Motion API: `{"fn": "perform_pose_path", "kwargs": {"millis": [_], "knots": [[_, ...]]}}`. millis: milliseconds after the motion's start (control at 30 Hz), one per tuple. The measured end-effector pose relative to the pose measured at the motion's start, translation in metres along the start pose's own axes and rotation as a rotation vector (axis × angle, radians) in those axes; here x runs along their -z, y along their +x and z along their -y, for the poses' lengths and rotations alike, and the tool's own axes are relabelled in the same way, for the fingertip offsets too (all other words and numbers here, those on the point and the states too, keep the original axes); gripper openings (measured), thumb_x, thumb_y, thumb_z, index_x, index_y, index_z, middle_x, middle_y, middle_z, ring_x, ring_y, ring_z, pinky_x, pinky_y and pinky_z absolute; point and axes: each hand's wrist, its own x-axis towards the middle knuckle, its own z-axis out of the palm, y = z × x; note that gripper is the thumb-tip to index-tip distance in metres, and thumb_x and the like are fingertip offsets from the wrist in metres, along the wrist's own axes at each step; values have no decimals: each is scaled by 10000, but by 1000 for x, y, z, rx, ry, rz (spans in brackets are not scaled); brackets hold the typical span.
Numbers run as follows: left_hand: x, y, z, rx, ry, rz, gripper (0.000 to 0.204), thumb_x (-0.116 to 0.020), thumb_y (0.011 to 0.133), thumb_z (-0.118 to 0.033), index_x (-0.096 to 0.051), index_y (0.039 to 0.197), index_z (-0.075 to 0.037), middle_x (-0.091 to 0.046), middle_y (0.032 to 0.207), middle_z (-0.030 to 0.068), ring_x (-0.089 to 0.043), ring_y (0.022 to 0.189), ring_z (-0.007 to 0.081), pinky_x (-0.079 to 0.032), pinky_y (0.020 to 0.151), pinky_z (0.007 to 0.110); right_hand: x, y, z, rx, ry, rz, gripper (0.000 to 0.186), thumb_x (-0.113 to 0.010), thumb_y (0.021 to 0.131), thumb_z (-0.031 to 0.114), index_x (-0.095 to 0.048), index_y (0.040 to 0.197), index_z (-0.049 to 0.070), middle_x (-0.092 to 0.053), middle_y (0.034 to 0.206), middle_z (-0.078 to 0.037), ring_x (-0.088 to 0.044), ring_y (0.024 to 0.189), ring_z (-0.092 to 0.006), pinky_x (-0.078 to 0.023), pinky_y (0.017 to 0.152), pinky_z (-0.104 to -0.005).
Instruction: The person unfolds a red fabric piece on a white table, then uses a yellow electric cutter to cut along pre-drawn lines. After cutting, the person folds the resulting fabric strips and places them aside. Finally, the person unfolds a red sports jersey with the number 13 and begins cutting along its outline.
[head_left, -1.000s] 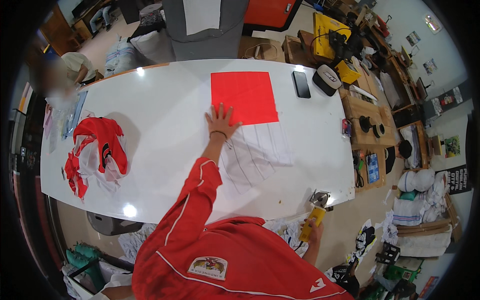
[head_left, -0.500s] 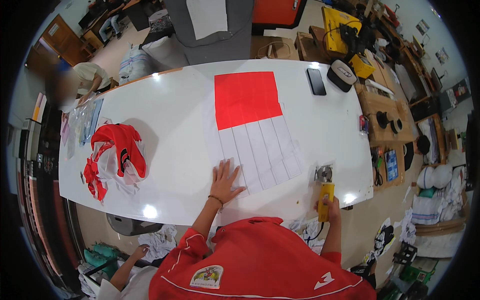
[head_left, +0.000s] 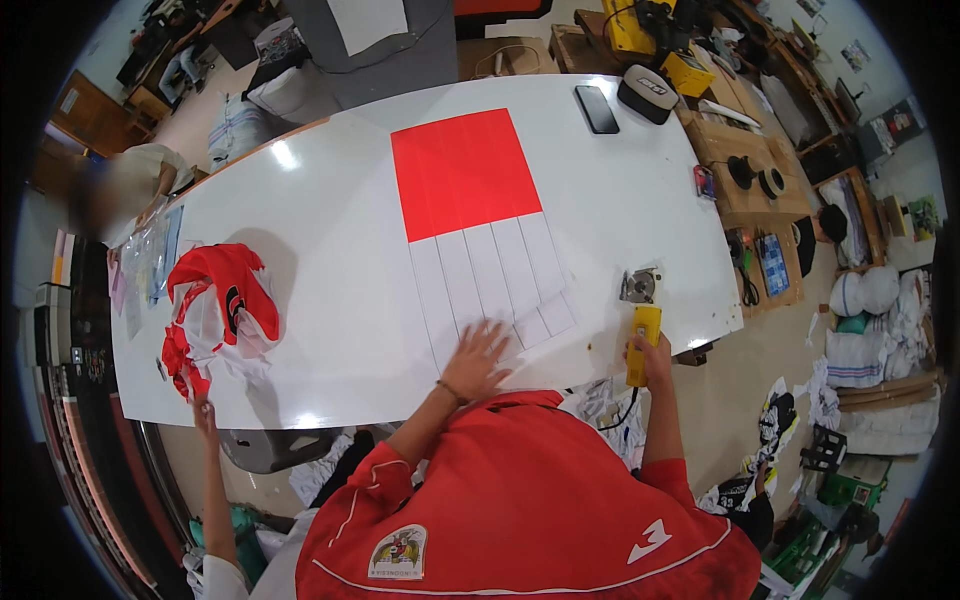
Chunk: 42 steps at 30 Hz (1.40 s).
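Observation:
A sheet with a red far part [head_left: 466,172] and a white near part divided by thin dark lines [head_left: 483,280] lies on the white table [head_left: 330,230]. My left hand [head_left: 478,360] rests on its near end, fingers spread and slightly blurred. To the right, my right hand [head_left: 655,360] is wrapped round the yellow body of an electric rotary cutter [head_left: 645,335]. The cutter's round metal head [head_left: 640,285] points away from me at the table surface, apart from the sheet. Its dark cord hangs toward me.
Red and white garments [head_left: 240,295] are heaped on the left, where another person's hand [head_left: 204,412] reaches. A phone [head_left: 597,109] and a dark case [head_left: 647,95] sit at the far right. Another person [head_left: 150,180] is at the far left beside clear plastic bags [head_left: 150,260].
My left hand has slid rightward along the sheet's near end. The view has shifted, and my right hand still holds the cutter. Another person's hand has reached up to the garment heap.

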Motion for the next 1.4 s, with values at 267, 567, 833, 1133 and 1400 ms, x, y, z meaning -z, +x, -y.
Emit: {"fn": "perform_pose_path", "kwargs": {"millis": [267,567,833,1133,1400], "knots": [[-38,58,-54,-278,59,138,817,-611,1011,-588,-451,1595,-39,-328,1726,185,-249,1625,358,-151,1322,609,-5,-38,-14,43,-234,-132,355,-770,902,140,-633,1190,-15,-711,902,-111,-719,699,-201,-597,629,-342],[-28,10,-45,-161,-344,84,637,-693,1008,-454,-574,1505,-74,-515,1601,178,-479,1489,349,-366,1248,496,-13,-141,-1,64,-953,-150,577,-852,803,348,-629,1218,15,-760,1008,-268,-746,936,-470,-582,798,-532],[-5,-76,25,405,-9,-557,515,-801,941,-280,-669,1374,-35,-569,1488,222,-515,1399,425,-401,1179,533,-34,-170,-3,34,-968,-77,624,-853,811,381,-574,1252,39,-752,997,-283,-733,965,-496,-578,809,-565],[1,-121,51,587,89,-609,782,-827,897,-406,-524,1516,-36,-421,1597,248,-355,1507,470,-326,1223,607,-52,-151,7,-1,-1039,-46,600,-824,828,415,-540,1223,62,-751,988,-281,-732,944,-505,-582,791,-568],[8,-118,44,651,102,-554,829,-857,854,-449,-537,1507,-52,-424,1600,245,-357,1507,468,-324,1226,601,-58,-142,11,12,-1032,-64,591,-818,817,414,-553,1205,55,-750,977,-279,-730,945,-508,-581,802,-576]]}}
